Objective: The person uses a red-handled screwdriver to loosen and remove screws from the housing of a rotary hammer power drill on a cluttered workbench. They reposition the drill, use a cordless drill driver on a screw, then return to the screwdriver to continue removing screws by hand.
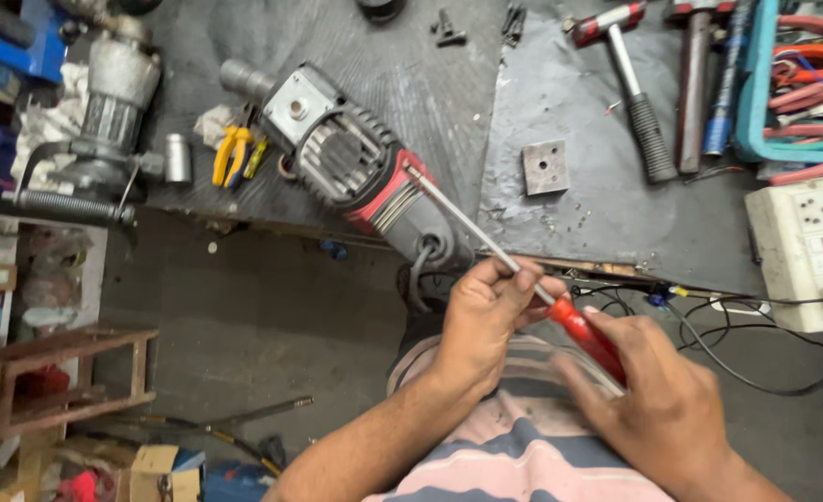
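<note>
In the right hand [658, 400]: a screwdriver [523, 279] with red handle and silver shaft. Beyond its tip, a grey power drill [355, 167] with a red band. Left of the drill, yellow-handled pliers [233, 153]. Below the hands, a pink, blue and white striped shirt [513, 455].

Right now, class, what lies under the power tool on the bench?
The power tool rests on a dark ribbed mat, with yellow-handled pliers beside it. Its body covers whatever lies directly beneath. Its rear overhangs the bench edge, above the floor.
</note>
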